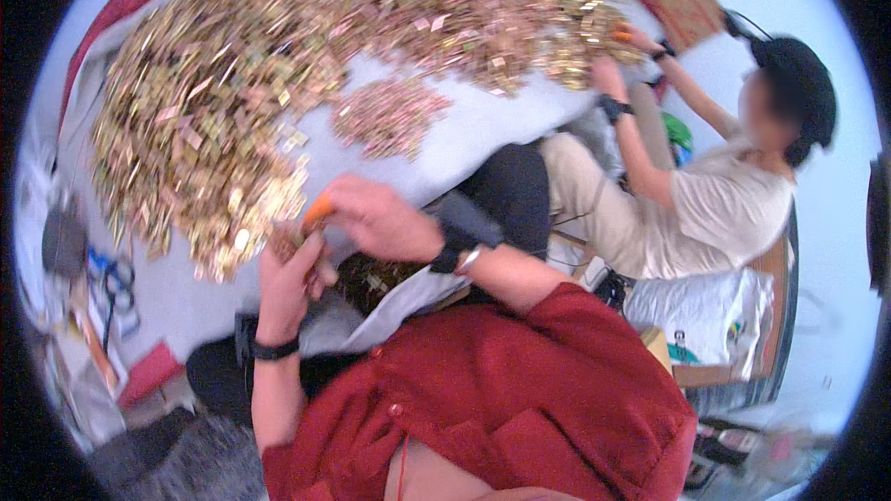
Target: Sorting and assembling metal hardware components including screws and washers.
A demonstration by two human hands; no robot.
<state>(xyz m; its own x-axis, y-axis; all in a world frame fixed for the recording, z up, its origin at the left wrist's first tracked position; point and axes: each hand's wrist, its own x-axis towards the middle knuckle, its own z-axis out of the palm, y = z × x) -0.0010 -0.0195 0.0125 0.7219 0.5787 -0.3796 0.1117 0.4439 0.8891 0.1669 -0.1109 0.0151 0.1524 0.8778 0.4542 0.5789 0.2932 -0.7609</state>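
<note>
My left hand (290, 274) is at the near edge of the table, its fingers curled and pressed together around something small and brownish-pink that blur hides. Close beside it, my right hand (385, 218) bends its fingers toward the left fingertips. A bright orange piece (318, 211) sits at the right fingers; whether it is worn or held I cannot tell. Just beyond both hands spreads a large heap of small flat gold and pink pieces (223, 111). A smaller pinkish pile (390, 118) lies apart from it. Below my hands, a dark opening (371, 280) has some gold bits inside.
A co-worker (733, 204) in a light shirt sits at the right, hands at the heap's far right end. A pair of scissors (119, 288) lies at the left edge by a red item (150, 373). A white plastic bag (701, 315) rests at the right.
</note>
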